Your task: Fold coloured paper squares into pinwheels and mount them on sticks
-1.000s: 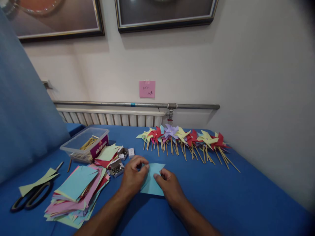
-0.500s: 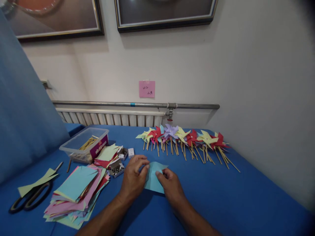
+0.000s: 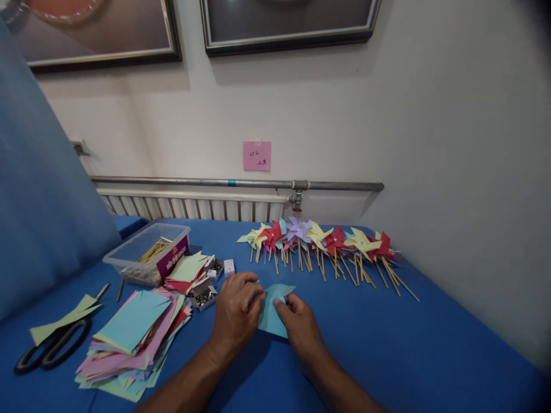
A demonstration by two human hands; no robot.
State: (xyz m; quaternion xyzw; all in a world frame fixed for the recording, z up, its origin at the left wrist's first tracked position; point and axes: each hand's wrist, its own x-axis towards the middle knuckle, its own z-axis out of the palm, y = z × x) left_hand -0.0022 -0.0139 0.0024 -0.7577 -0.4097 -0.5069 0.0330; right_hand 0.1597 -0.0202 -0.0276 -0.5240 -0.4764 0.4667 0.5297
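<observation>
A light blue sheet of paper (image 3: pixel 272 312) is held between my two hands above the blue tablecloth. My left hand (image 3: pixel 237 304) is closed on its left side, the fingers curled and the thumb against them. On the right side, my right hand (image 3: pixel 299 321) pinches the paper, with the thumb on top and the fingers beneath. The sheet bends upward along its upper edge. Part of its left side is hidden behind my left fingers.
Paper pinwheels (image 3: pixel 318 235) on sticks lie in a row at the back. To the left are a paper stack (image 3: pixel 133 327), scissors (image 3: pixel 64 344) under a green paper piece, a plastic box (image 3: pixel 150 246) of sticks, and small boxes of metal pins (image 3: pixel 204 296).
My left hand has shifted slightly right, covering more of the sheet's left side. The paper curves a little more, while my right hand stays nearly in place.
</observation>
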